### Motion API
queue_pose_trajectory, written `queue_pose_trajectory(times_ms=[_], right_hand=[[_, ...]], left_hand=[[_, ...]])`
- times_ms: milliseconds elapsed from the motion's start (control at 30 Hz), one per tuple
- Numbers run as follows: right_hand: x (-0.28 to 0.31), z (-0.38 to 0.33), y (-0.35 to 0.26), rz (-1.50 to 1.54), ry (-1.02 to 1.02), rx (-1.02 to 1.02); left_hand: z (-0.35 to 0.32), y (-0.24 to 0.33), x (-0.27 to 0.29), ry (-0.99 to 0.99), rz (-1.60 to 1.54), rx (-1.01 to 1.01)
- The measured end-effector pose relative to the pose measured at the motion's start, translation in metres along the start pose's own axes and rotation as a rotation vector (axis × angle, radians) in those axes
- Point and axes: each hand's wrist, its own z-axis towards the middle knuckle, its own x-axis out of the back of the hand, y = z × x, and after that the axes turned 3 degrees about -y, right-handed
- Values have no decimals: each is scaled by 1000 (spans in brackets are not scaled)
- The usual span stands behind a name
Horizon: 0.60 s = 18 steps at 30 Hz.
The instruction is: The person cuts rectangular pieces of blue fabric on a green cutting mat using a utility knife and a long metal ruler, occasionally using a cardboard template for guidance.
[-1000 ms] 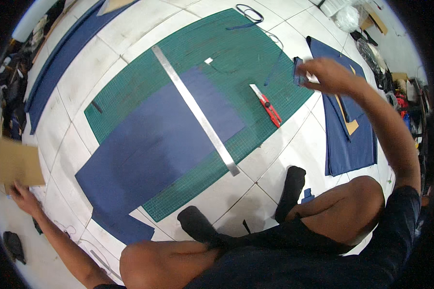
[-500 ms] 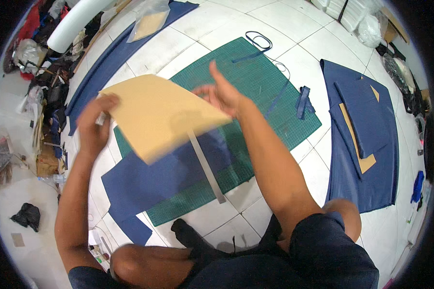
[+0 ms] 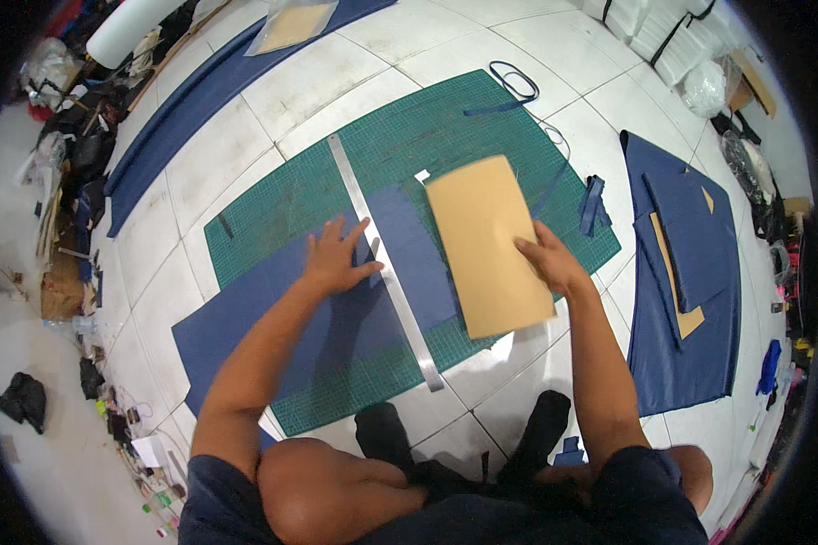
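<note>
In my right hand (image 3: 557, 259) is a tan sheet of card (image 3: 495, 245), pinched by its right edge with the thumb on top. The sheet is held over the right part of a green cutting mat (image 3: 282, 191). My left hand (image 3: 338, 259) is open, its fingers spread over dark blue fabric (image 3: 254, 309). Its fingertips meet the edge of a long steel ruler (image 3: 386, 263); whether they press on it I cannot tell. The ruler lies slantwise across the mat and the fabric. The fabric's right end lies close to the card.
A looped blue strip (image 3: 515, 86) lies at the mat's far edge, and a short folded blue strip (image 3: 593, 205) at its right corner. Folded blue fabric (image 3: 686, 363) with tan pieces lies on the tiles at right. A long blue roll (image 3: 209, 104) lies far left, near a white tube (image 3: 129, 34).
The tan card has moved from both hands at left to the right, now in my right hand alone. My left hand has let go of it and come down by the ruler.
</note>
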Motion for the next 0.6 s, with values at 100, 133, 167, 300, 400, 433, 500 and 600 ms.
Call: queue_pose_trajectory(times_ms=[100,133,167,300,400,433,500,600], right_hand=[[1,-37,4,3,96,-34],[1,-46,5,11,125,-36],[-1,-55,7,28,129,-45],[-24,-58,13,132,118,-31],[-51,-44,17,182,128,10],[-61,-40,19,193,131,17],[-64,-21,35,11,88,46],[-94,17,33,-142,67,-59]], left_hand=[[23,8,-23,-54,-72,51],[28,13,-26,-81,-85,66],[31,15,-29,-112,-96,80],[25,4,-39,-115,-101,55],[21,-5,-40,-84,-160,37],[17,-11,-40,-69,-183,28],[16,-19,-46,-41,-218,-37],[9,-47,-58,7,-246,-126]])
